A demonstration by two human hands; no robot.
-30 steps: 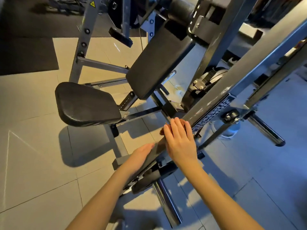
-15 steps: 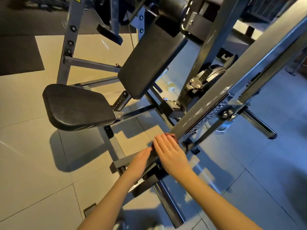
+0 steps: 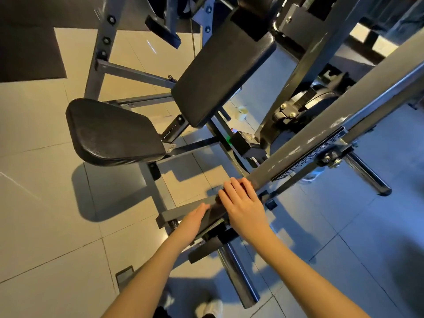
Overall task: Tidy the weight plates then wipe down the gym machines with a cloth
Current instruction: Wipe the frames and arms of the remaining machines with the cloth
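A grey lever arm [image 3: 309, 138] of a gym machine slopes from the upper right down toward me. My right hand [image 3: 243, 210] lies flat on top of its lower end, fingers slightly apart. What is under the palm is hidden, and no cloth shows clearly. My left hand [image 3: 195, 221] presses flat against the arm's shaded left side, fingers together, holding nothing. A dark weight plate [image 3: 321, 99] sits behind the arm, partly hidden by it.
The black seat [image 3: 112, 134] and back pad [image 3: 220, 72] stand to the left. Two bare weight pegs stick out, one on the right [image 3: 367, 175], one near my feet [image 3: 238, 276]. A small white cup-like object [image 3: 242, 110] sits on the tiled floor. A black mat [image 3: 27, 53] lies at the far left.
Both hands have slid down the lever arm toward its lower end, the right hand staying flat on top. The view has shifted with them.
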